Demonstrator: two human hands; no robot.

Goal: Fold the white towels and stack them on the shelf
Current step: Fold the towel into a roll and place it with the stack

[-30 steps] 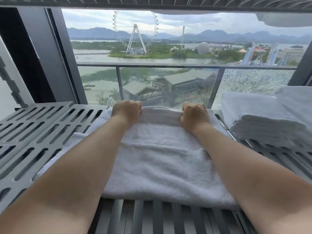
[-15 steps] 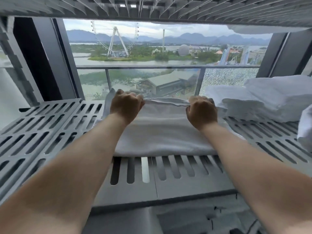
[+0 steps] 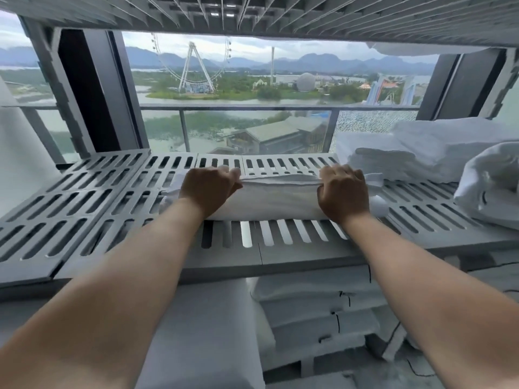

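A white towel point(image 3: 278, 197) lies folded into a narrow band across the middle of the grey slatted shelf point(image 3: 84, 209). My left hand point(image 3: 209, 189) grips its far edge on the left, fingers curled over the cloth. My right hand point(image 3: 344, 192) grips the same edge on the right. Both forearms reach straight in from the near side. A stack of folded white towels point(image 3: 415, 153) rests on the shelf at the back right, close to my right hand.
A crumpled white cloth point(image 3: 491, 186) sits at the shelf's right end. More folded white towels point(image 3: 314, 307) lie on the level below. Another slatted shelf point(image 3: 252, 15) hangs close overhead. A glass railing and window stand behind the shelf.
Both hands have drawn the towel's far edge toward me, so the towel now shows as a much narrower band. My view has pulled back and down, revealing the lower level.
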